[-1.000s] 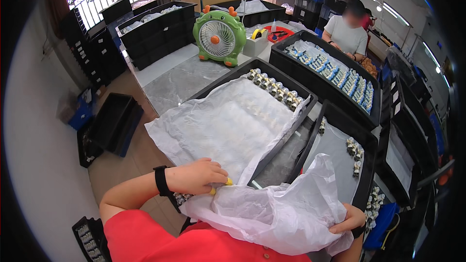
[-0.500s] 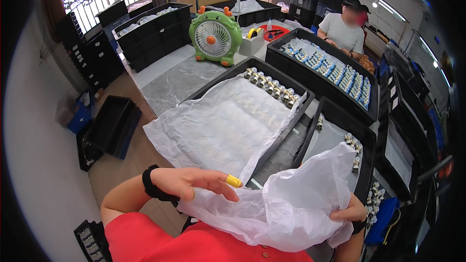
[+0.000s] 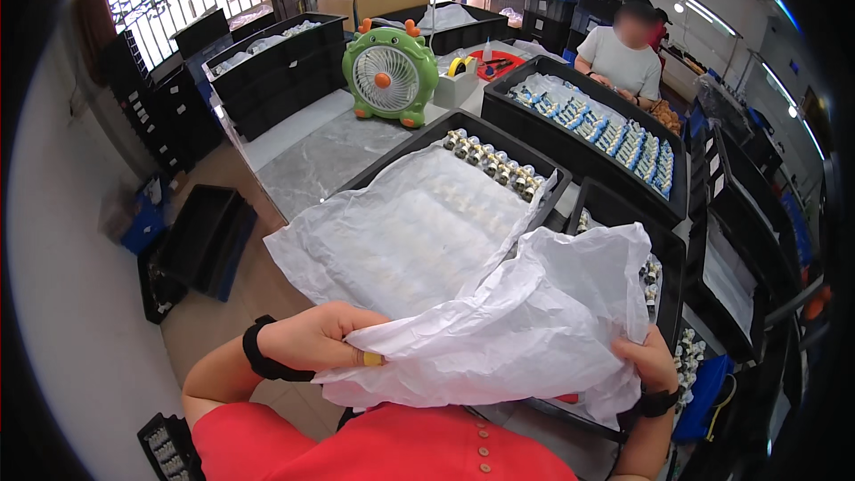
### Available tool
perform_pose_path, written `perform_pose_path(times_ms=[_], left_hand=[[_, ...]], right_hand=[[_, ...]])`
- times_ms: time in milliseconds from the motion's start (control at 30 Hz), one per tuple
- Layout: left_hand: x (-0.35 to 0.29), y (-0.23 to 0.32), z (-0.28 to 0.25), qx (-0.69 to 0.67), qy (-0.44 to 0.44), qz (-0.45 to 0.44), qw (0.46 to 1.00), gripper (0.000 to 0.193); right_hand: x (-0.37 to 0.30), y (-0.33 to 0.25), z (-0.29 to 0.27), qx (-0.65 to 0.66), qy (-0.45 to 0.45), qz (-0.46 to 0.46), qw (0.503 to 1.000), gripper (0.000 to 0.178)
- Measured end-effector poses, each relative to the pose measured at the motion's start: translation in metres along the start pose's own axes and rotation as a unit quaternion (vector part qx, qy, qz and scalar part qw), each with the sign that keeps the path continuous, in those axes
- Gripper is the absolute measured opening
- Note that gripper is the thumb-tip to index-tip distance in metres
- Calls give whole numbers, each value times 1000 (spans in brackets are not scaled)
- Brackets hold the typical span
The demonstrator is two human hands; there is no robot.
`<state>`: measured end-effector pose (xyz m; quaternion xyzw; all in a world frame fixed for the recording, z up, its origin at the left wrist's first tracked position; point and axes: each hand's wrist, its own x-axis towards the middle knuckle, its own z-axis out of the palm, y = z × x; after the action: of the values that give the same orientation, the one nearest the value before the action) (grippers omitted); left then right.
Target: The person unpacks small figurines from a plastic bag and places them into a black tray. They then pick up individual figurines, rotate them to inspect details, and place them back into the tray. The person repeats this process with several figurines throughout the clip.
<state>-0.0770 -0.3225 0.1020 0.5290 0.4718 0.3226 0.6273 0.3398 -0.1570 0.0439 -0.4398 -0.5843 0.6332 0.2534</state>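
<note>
Stretching a white sheet (image 3: 499, 338) between our two hands, we hold it in front of our red shirt (image 3: 383, 445), over the near edge of the tabletop (image 3: 312, 156). Our left hand (image 3: 325, 338) grasps its left end, thumb above and a yellow band (image 3: 372, 359) showing on one finger; our right hand (image 3: 648, 358) pinches its right edge. The sheet hangs creased, its far part raised in front of the right tray (image 3: 672, 276), where a few small parts (image 3: 652, 281) show beside it. Beyond the sheet we see the middle tray (image 3: 512, 142), mostly covered by a second sheet (image 3: 401, 223), with a row of bulb-like parts (image 3: 494, 163) bare along its far side. Behind that stands the far tray (image 3: 579, 162), filled with rows of blue and white parts (image 3: 614, 138). We have a green fan (image 3: 390, 76) to its left, with a tape dispenser (image 3: 454, 87) between them, and a person (image 3: 623, 62) in white sits beyond.
</note>
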Motion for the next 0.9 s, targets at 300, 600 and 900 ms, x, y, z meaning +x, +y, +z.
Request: perform_pose_path(times_ms=[300,600,900], left_hand=[[-36,-18,-53,318,49,-143,936,36],[43,73,-17,498,70,83,860,75],[137,21,-26,118,44,110,986,15]], right_hand=[[24,13,13,-57,44,-22,997,18],[11,-31,69,-203,-78,-77,973,21],[5,-17,59,-181,-141,-68,971,28]])
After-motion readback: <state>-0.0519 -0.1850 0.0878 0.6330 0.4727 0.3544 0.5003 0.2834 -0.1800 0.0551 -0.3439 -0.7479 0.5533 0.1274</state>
